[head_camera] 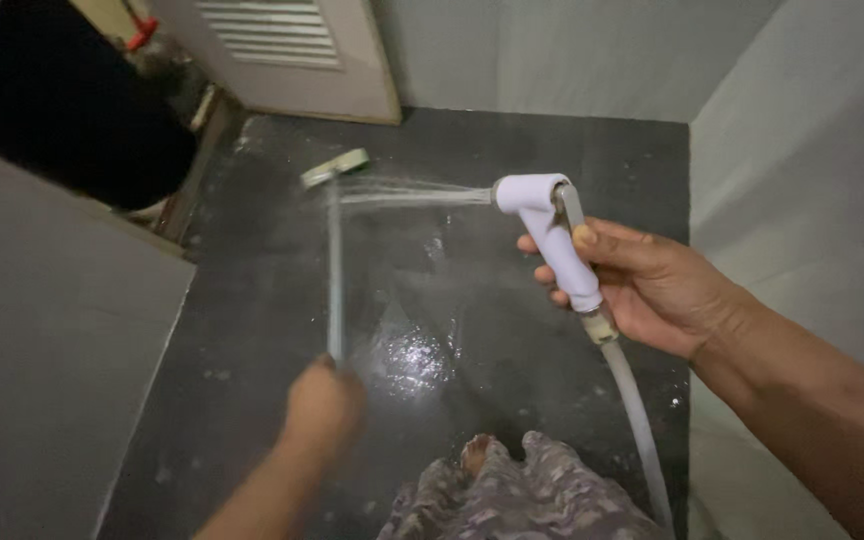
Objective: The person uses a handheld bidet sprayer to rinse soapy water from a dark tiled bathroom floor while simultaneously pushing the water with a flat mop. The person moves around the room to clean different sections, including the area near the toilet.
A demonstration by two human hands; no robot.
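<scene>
Over that wet dark floor (432, 200), right hand (652, 285) clamped on the white sprayer (550, 240), left hand (324, 405) gripping the brush handle (333, 270), I'd worry about slipping or spray bouncing back.

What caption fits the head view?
Right hand sprays a white hand sprayer at a brush held by the left hand.

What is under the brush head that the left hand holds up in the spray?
Under the brush head lies wet dark floor, glistening near its handle. The left hand grips the handle; the right hand squeezes the white sprayer. The head's underside is not visible.
</scene>
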